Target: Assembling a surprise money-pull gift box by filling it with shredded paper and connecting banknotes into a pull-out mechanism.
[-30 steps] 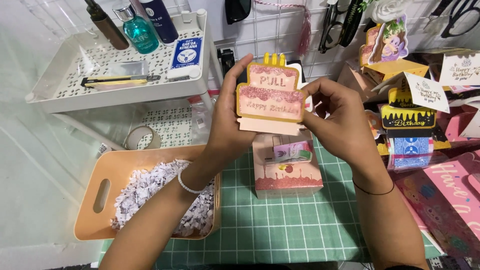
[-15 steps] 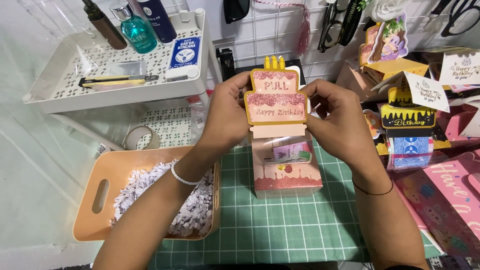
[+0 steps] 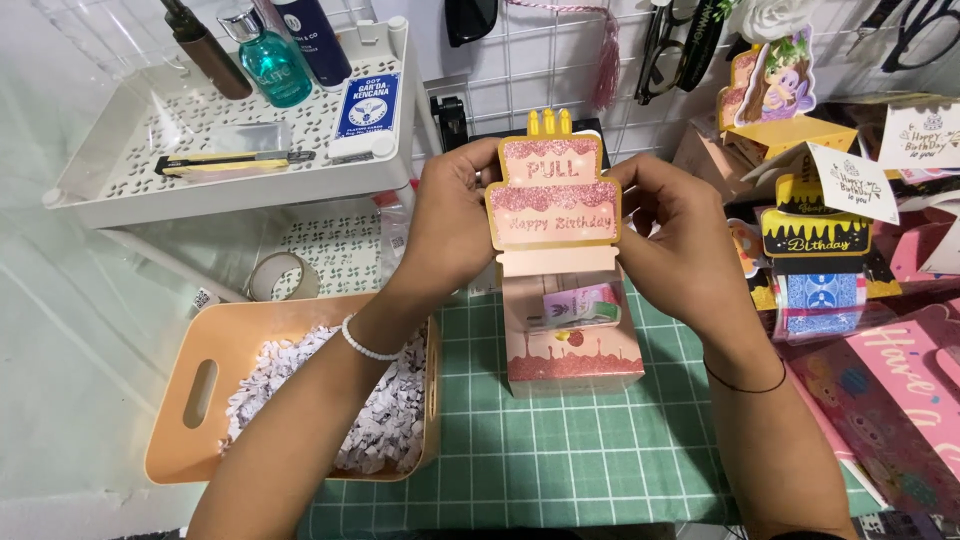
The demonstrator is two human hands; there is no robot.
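- Pink cake-shaped card [image 3: 553, 190] held upright above the green cutting mat [image 3: 560, 450], just over the open pink box [image 3: 570, 345].
- Three tiers in glittery pink with a yellow edge, three yellow candles on top, a plain peach strip at the base.
- Gripped at its left edge by the left hand [image 3: 450, 225], fingers closed on the card, wrist raised, forearm crossing the orange basket [image 3: 190, 400] of shredded paper.
- Gripped at its right edge by the right hand [image 3: 680, 245], fingers curled shut around the side, thin black band at the wrist.
- Inside the box below, folded pink and green paper slips visible.
- Further out: white perforated tray [image 3: 130, 190] with bottles at upper left, tape roll [image 3: 283, 275] beneath it, more cake cards [image 3: 810, 235] stacked on the table at right.
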